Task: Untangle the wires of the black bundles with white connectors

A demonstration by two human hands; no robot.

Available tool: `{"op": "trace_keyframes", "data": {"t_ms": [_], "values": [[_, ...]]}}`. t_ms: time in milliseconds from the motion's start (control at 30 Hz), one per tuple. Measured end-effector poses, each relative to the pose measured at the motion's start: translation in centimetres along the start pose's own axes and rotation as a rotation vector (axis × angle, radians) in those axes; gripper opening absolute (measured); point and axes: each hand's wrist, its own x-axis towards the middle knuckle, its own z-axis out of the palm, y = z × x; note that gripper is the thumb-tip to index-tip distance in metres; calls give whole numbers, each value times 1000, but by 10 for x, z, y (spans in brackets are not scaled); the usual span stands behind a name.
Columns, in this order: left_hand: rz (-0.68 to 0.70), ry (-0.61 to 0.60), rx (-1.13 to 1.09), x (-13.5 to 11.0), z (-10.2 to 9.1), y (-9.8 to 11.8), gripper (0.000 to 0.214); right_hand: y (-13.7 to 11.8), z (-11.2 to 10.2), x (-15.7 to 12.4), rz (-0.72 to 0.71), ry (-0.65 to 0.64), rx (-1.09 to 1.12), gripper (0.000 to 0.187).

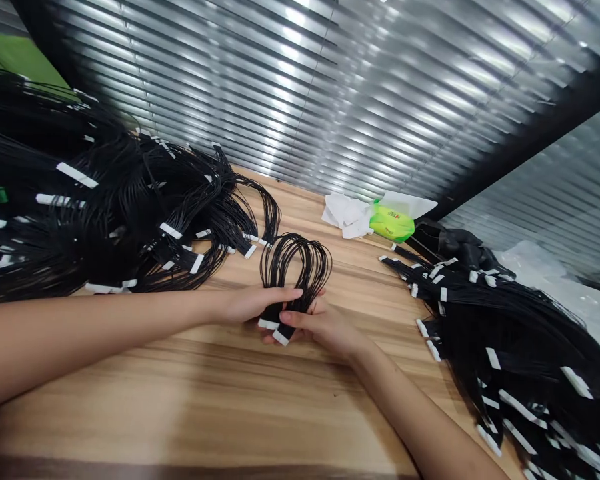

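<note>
A bundle of thin black wires (294, 263) is bent into a loop above the wooden table (180, 393), its two ends with white connectors pointing toward me. My left hand (253, 303) lies over the left side of the bundle with fingers stretched across it. My right hand (325, 327) grips the bundle's ends from the right, thumb on top near the white connectors (275, 331).
A big heap of black wire bundles with white tags (105, 207) fills the left of the table. Another heap (505, 347) lies along the right edge. White paper (347, 215) and a green packet (393, 223) sit at the back, by the metal blinds (330, 87).
</note>
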Motion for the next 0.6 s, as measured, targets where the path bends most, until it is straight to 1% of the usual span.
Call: {"op": "trace_keyframes", "data": {"t_ms": [33,67,100,200,267,333,400,500,600], "values": [[-57,-73,-53,-1,1,1,52,0,1,-1,0,-10,5,30],[-79,-93,-80,-2,2,2,53,-1,1,-1,6,-13,11,30],[-109,-138,-100,-2,2,1,54,-2,0,-1,16,-17,19,31],[-71,-151,-144,1,-1,-2,54,-5,-6,-1,38,-54,37,37],[-63,-210,-184,2,-1,-5,55,-7,-10,-2,37,-81,22,39],[-90,-286,-230,2,-1,-5,55,-9,-12,-3,40,-102,-4,38],[-119,-331,-266,2,0,-5,53,-10,-13,-4,51,-123,-24,39],[-127,-332,-218,1,2,-2,52,-12,-12,-7,40,-124,-49,36],[-110,-314,-124,1,3,-3,57,-11,-8,-7,20,-74,-64,30]]}}
